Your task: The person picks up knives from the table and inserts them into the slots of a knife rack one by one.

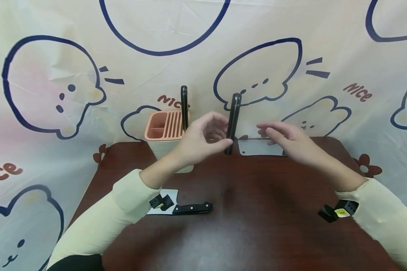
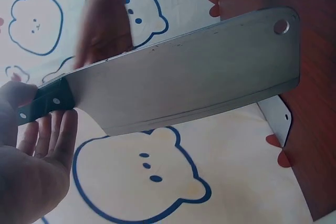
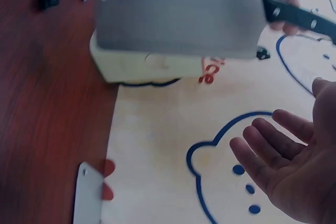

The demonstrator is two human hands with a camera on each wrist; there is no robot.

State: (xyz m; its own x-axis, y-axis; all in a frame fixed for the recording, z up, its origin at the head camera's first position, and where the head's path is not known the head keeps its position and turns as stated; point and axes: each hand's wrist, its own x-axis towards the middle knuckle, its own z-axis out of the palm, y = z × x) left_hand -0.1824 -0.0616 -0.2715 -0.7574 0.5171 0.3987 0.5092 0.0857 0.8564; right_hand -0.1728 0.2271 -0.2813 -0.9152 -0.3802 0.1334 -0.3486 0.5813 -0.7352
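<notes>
My left hand (image 1: pixel 205 137) pinches the black riveted handle of a cleaver (image 2: pixel 189 72) between thumb and fingers, holding it up over the table. Its broad steel blade, with a hole in one corner, hangs below the handle and shows fully in both wrist views; from the head it appears edge-on. To the right of it, my right hand (image 1: pixel 288 139) is in the air with fingers extended and nothing in them. A second cleaver (image 1: pixel 192 209) lies on the table, its blade partly hidden by my left sleeve. Behind my right hand, another blade (image 1: pixel 261 147) lies near the back edge.
At the back left stands a cream knife holder (image 1: pixel 162 148) with an orange slotted top. One black-handled knife (image 1: pixel 184 107) stands upright in it. The dark wooden table (image 1: pixel 257 226) meets a cartoon-printed cloth (image 1: pixel 190 75) at the back and sides.
</notes>
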